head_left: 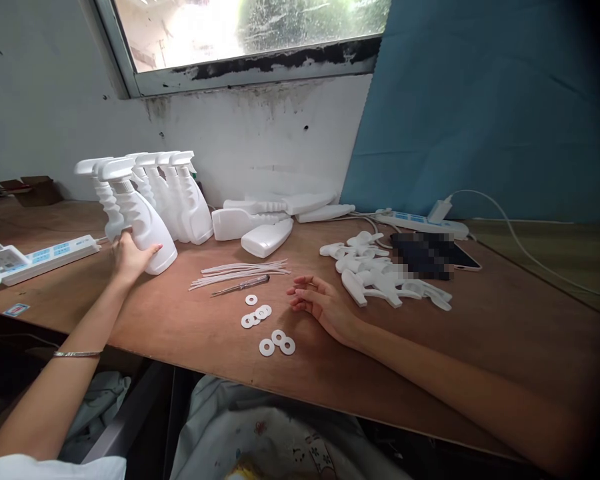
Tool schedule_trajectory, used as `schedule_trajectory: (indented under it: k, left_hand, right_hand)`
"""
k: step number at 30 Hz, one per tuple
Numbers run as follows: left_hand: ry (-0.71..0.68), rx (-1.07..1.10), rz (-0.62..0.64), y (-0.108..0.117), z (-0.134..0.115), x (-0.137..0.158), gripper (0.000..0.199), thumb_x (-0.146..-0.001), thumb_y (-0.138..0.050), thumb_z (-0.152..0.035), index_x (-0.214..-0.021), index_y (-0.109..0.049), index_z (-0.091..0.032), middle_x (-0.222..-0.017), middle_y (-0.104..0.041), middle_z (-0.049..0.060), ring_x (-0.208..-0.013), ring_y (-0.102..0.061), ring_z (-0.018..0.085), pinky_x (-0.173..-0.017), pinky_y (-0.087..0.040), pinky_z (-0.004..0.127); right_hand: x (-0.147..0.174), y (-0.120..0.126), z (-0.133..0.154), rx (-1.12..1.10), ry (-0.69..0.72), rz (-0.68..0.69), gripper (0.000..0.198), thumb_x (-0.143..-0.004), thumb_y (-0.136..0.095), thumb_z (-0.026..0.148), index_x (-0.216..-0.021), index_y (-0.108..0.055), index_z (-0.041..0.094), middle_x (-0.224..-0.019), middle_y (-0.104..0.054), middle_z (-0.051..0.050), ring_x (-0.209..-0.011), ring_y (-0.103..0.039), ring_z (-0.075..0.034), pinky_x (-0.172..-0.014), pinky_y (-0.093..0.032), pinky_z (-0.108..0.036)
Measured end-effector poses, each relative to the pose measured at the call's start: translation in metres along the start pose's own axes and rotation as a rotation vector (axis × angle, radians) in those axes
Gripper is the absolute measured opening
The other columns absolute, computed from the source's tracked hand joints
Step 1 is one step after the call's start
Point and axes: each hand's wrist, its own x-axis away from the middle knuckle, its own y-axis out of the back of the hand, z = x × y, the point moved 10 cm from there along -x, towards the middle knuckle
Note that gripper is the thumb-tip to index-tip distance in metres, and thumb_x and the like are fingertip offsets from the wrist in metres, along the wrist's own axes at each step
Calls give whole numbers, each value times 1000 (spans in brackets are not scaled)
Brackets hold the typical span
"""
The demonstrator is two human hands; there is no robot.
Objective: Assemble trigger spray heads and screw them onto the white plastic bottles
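Note:
On the left of the table, my left hand (131, 258) is wrapped round the lower body of a white spray bottle (153, 233) with its trigger head on. Several more white spray bottles (195, 207) stand upright close behind it. My right hand (325, 307) rests on the table with loosely curved, parted fingers and holds nothing. Left of its fingertips lie several flat white ring washers (251, 300). A thin screwdriver (240, 285) and a bunch of thin white tubes (240, 270) lie just beyond them. To its right is a pile of white trigger heads (380, 273).
Several headless white bottles (267, 237) lie on their sides by the wall. One power strip (55, 259) sits at the left, another power strip (420, 223) at the back right with cables. A dark, partly blurred device (420, 253) lies beside the trigger heads.

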Motion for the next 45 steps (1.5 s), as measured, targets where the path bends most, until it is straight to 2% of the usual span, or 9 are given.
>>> schedule_trajectory:
  k: [7, 18, 21, 26, 29, 31, 34, 37, 45]
  left_hand:
    - [47, -122, -72, 6, 1, 3, 66, -79, -43, -59, -120, -41, -7, -119, -37, 19, -111, -39, 39, -89, -34, 52]
    - [45, -176, -158, 3, -4, -5, 66, -75, -53, -52, -117, -39, -3, -119, -36, 21, -108, -37, 37, -87, -29, 50]
    - [-11, -180, -280, 22, -23, 2, 81, -70, -59, -50, -129, -27, -4, -126, -31, 23, -111, -34, 37, -87, -29, 49]
    - [-194, -125, -563, 75, -87, 39, 75, -69, -60, -46, -127, -33, -9, -126, -33, 20, -116, -31, 34, -92, -25, 47]
    - [-278, -72, -622, 98, -126, 68, 59, -73, -57, -37, -122, -40, -10, -125, -36, 18, -116, -34, 32, -93, -27, 46]
    - [-361, -52, -541, 98, -152, 83, 38, -76, -53, -34, -107, -51, -11, -112, -49, 16, -109, -41, 32, -89, -32, 45]
    - [-722, 28, -45, 53, -204, 109, 17, -83, -45, -28, -85, -57, -16, -84, -59, 7, -84, -53, 23, -77, -40, 36]
    - [-1012, 30, 383, 6, -234, 153, 19, -85, -45, -28, -80, -60, -19, -83, -61, 5, -80, -55, 20, -70, -40, 31]
    - [-1090, -41, 440, -27, -239, 174, 19, -86, -46, -25, -82, -63, -18, -84, -59, 7, -79, -53, 20, -68, -39, 30]
  right_hand:
    - [1, -3, 2, 10, 8, 11, 29, -64, -71, 22, -85, -52, 16, -77, -64, -1, -62, -57, -8, -62, -45, -23]
    - [3, -5, 4, 124, 48, 23, 28, -66, -66, 24, -87, -49, 18, -80, -61, -1, -62, -56, -10, -62, -45, -26]
    - [8, -7, 20, 473, 219, 28, 19, -74, -56, 25, -89, -46, 19, -83, -59, -3, -62, -55, -11, -60, -46, -29]
    - [43, -33, 65, 1607, 843, -18, 12, -82, -44, 19, -89, -54, 18, -99, -61, -10, -84, -54, -21, -71, -39, -34]
    - [49, -19, 81, 2084, 870, -256, 21, -86, -40, 22, -93, -58, 14, -104, -59, -15, -86, -50, -25, -70, -34, -37]
    - [50, -4, 94, 2232, 788, -437, 26, -87, -38, 24, -91, -59, 10, -101, -58, -18, -84, -48, -27, -68, -31, -38]
    - [50, 10, 104, 2315, 697, -575, 31, -86, -38, 27, -83, -61, 7, -89, -57, -20, -79, -45, -28, -65, -28, -38]
    - [47, 12, 102, 2349, 663, -586, 33, -86, -39, 29, -77, -62, 7, -83, -56, -19, -79, -44, -29, -64, -27, -39]
    - [42, 19, 84, 2302, 597, -511, 24, -82, -47, 23, -84, -62, 5, -99, -56, -21, -84, -45, -30, -65, -28, -39]
